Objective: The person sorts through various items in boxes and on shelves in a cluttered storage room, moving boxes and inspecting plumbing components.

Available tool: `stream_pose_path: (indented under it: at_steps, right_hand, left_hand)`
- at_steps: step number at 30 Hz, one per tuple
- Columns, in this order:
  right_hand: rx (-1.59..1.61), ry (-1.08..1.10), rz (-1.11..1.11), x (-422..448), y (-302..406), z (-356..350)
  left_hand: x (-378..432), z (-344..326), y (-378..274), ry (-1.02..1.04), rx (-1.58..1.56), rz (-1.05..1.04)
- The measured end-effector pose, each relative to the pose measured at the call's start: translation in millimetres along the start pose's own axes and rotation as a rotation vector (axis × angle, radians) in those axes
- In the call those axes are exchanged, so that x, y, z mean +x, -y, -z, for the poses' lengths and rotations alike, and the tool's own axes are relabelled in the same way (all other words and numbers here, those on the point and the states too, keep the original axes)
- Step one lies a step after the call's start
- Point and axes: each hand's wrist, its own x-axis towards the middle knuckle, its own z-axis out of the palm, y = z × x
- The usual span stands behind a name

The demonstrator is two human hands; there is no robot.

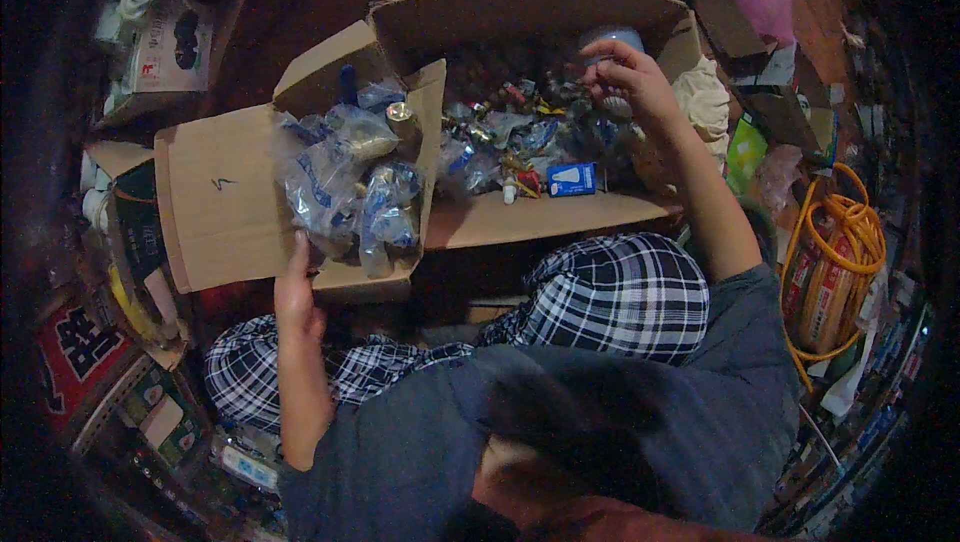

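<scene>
My left hand (298,298) is at the near left corner of a small cardboard box (362,284), its thumb lying up against the box edge and its other fingers partly hidden. Clear plastic bags (330,182) with blue print fill this box, along with a round item with a shiny gold top (399,113). Over a larger open cardboard box (525,219) my right hand (622,77) is raised with bent fingers; whether they pinch something small is unclear. Right behind it shows a grey-blue rounded object (616,36). Mixed small parts and bags (517,129) lie inside the larger box.
A blue bulb carton (571,179) and a small white-capped item (510,191) lie near the larger box's front wall. Cream cloth (703,103) is bunched at its right side. Orange cable (847,234) loops at the right, and a printed carton (172,47) stands at the far left.
</scene>
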Motion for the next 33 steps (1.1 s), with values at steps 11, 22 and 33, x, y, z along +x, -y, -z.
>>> stream_pose_path:
  at_steps: [11, 22, 33]
  right_hand:
    - [-0.828, -0.089, 0.319, 11, -3, -32]
    - [-1.525, 0.704, 0.831, 29, -147, -148]
    - [-1.358, 0.523, 0.215, 47, -134, -132]
  left_hand:
    - [2, 4, 2, 0.017, -0.044, -0.001]
    - [4, 6, 1, 0.025, 0.032, 0.003]
    - [9, 9, 3, 0.017, -0.019, 0.021]
